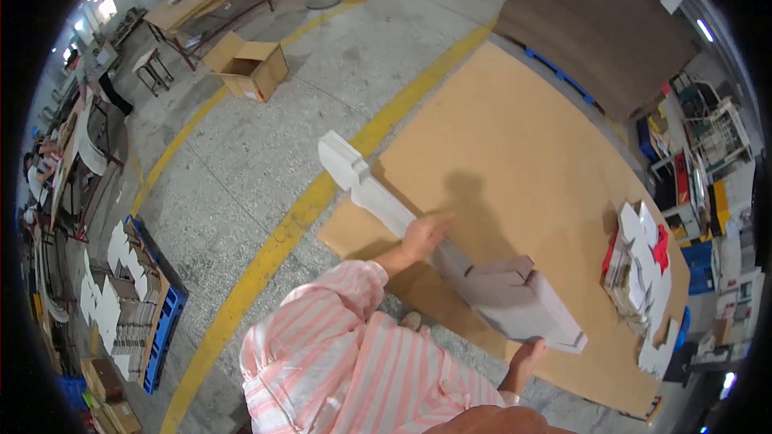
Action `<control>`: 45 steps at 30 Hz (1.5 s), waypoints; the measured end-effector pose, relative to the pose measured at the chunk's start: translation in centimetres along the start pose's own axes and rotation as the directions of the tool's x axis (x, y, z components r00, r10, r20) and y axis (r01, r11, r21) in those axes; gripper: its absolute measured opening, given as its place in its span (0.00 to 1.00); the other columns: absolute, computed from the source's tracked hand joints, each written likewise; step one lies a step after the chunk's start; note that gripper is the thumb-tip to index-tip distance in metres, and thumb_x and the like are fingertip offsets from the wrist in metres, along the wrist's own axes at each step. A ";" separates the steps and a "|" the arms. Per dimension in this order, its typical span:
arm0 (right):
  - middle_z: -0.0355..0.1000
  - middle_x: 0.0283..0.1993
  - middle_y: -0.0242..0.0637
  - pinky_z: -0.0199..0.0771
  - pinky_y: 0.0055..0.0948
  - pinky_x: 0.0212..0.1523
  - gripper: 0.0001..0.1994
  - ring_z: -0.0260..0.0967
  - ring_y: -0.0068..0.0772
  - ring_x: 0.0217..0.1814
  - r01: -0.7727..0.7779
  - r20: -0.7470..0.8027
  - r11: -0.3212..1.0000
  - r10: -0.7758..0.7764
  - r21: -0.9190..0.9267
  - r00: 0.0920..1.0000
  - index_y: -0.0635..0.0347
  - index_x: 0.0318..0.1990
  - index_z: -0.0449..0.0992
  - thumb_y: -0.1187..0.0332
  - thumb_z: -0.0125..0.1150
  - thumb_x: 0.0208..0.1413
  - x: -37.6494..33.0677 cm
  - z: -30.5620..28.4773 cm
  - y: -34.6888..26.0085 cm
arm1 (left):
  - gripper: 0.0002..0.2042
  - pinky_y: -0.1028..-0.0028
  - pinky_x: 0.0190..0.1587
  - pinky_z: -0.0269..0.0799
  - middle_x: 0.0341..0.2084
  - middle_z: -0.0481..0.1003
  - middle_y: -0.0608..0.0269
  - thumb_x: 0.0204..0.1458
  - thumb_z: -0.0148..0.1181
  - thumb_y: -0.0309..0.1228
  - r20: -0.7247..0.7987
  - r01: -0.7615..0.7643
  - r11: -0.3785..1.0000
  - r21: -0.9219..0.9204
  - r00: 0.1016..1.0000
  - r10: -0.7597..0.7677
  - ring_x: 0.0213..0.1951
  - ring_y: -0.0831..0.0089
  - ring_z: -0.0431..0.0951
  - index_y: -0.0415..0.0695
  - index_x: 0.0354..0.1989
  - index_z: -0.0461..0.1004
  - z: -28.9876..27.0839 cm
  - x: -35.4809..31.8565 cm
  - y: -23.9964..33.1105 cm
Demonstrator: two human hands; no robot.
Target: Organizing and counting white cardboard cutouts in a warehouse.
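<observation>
White stack — crossing edge of brown board

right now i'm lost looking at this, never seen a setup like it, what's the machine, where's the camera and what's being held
There is no machine doing the work here: these are a person's two bare hands. The single picture comes from a wide fisheye camera worn on that person's head, looking down, so straight edges bend near the rim.

The left hand grips the narrow middle of a long pale piece with notched edges; the right hand is at the edge of its wider end.

Beneath lies a large brown sheet, with a pile of white cut-out pieces toward its right side. Farther off, an open cardboard box stands on the floor.
</observation>
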State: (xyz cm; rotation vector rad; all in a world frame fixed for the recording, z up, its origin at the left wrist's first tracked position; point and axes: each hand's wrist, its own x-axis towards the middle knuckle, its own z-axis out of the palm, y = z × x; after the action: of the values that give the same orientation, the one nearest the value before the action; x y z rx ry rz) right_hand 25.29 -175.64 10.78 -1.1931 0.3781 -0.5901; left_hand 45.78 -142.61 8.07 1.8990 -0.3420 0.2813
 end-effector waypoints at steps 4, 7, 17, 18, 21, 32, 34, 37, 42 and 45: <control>0.63 0.40 0.36 0.61 0.30 0.44 0.15 0.60 0.26 0.40 0.047 -0.083 0.995 -0.054 -0.084 0.995 0.66 0.41 0.63 0.63 0.54 0.52 -0.2 0.9 1.6 | 0.15 0.65 0.36 0.70 0.30 0.75 0.54 0.50 0.50 0.34 0.073 0.033 0.996 -0.088 0.997 -0.027 0.35 0.57 0.74 0.43 0.46 0.70 0.2 0.2 -0.5; 0.63 0.43 0.37 0.59 0.31 0.48 0.17 0.59 0.27 0.45 0.085 -0.011 0.996 -0.086 -0.040 0.996 0.67 0.43 0.62 0.63 0.55 0.52 -0.4 4.2 -1.0 | 0.17 0.66 0.35 0.70 0.28 0.75 0.55 0.50 0.51 0.36 0.024 -0.009 1.000 -0.026 1.000 0.010 0.32 0.59 0.75 0.43 0.48 0.69 -0.1 0.6 -0.3; 0.63 0.42 0.35 0.59 0.30 0.46 0.22 0.58 0.27 0.43 0.105 -0.075 0.991 -0.112 -0.083 0.991 0.64 0.47 0.60 0.61 0.58 0.49 -0.3 1.8 1.6 | 0.26 0.67 0.45 0.63 0.38 0.70 0.57 0.47 0.52 0.50 0.716 -0.581 0.591 0.559 0.698 0.009 0.45 0.61 0.66 0.39 0.43 0.67 -10.5 4.6 -1.7; 0.62 0.41 0.34 0.58 0.30 0.45 0.22 0.57 0.26 0.42 0.054 -0.065 0.994 -0.060 -0.095 0.996 0.63 0.47 0.60 0.61 0.58 0.49 -0.3 1.1 1.6 | 0.26 0.68 0.44 0.64 0.34 0.70 0.57 0.46 0.52 0.52 0.804 -0.666 0.584 0.465 0.594 0.037 0.43 0.63 0.66 0.39 0.41 0.66 -10.4 4.9 -2.3; 0.63 0.39 0.31 0.57 0.26 0.46 0.16 0.58 0.22 0.42 0.162 -0.004 0.980 -0.163 -0.113 0.987 0.61 0.45 0.63 0.61 0.51 0.55 -0.6 0.9 2.2 | 0.25 0.66 0.39 0.65 0.29 0.70 0.55 0.43 0.52 0.55 0.737 -0.669 0.609 0.425 0.647 0.197 0.36 0.60 0.70 0.41 0.32 0.66 -10.2 4.2 -3.5; 0.61 0.50 0.41 0.52 0.34 0.57 0.24 0.56 0.35 0.54 0.202 -0.053 0.866 -0.253 -0.457 0.966 0.66 0.50 0.62 0.53 0.43 0.58 1.2 0.2 3.7 | 0.26 0.63 0.32 0.68 0.24 0.71 0.56 0.43 0.51 0.57 0.713 -0.603 0.667 0.437 0.684 0.152 0.32 0.58 0.73 0.41 0.30 0.67 -10.3 3.1 -4.4; 0.61 0.52 0.43 0.53 0.35 0.56 0.26 0.57 0.37 0.54 0.111 -0.194 0.978 -0.145 -0.176 0.970 0.68 0.51 0.62 0.51 0.42 0.58 2.2 1.4 2.9 | 0.27 0.63 0.34 0.68 0.25 0.72 0.56 0.44 0.50 0.57 0.730 -0.600 0.685 0.413 0.668 0.145 0.33 0.59 0.73 0.41 0.33 0.68 -9.8 3.7 -4.9; 0.62 0.52 0.45 0.58 0.36 0.54 0.30 0.60 0.39 0.53 0.033 -0.234 0.936 -0.122 -0.351 0.964 0.72 0.52 0.62 0.49 0.42 0.57 3.3 6.6 -0.5 | 0.28 0.63 0.34 0.69 0.26 0.74 0.55 0.42 0.50 0.59 0.750 -0.560 0.727 0.397 0.655 0.095 0.34 0.59 0.74 0.42 0.33 0.70 -8.9 4.4 -5.5; 0.64 0.53 0.46 0.61 0.38 0.52 0.33 0.63 0.40 0.50 -0.173 -0.245 0.862 0.059 -0.476 0.968 0.73 0.53 0.61 0.46 0.43 0.56 4.7 7.6 -3.9 | 0.33 0.60 0.35 0.71 0.26 0.76 0.52 0.38 0.51 0.64 0.865 -0.482 0.774 0.412 0.473 -0.166 0.32 0.55 0.76 0.42 0.34 0.75 -11.1 3.3 -1.1; 0.68 0.48 0.49 0.68 0.35 0.47 0.30 0.68 0.41 0.47 -0.294 -0.241 0.858 0.207 -0.421 0.948 0.76 0.48 0.66 0.49 0.49 0.55 6.2 7.1 -3.8 | 0.31 0.59 0.34 0.70 0.25 0.75 0.50 0.39 0.52 0.62 0.886 -0.425 0.831 0.359 0.436 -0.160 0.30 0.54 0.76 0.40 0.29 0.76 -11.1 0.4 -2.2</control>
State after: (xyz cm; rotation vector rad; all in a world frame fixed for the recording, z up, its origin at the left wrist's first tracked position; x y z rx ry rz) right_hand 33.31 -175.02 16.90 -1.5077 0.8579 -0.3927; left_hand 46.61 -131.52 10.06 2.4638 -1.2841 -0.6951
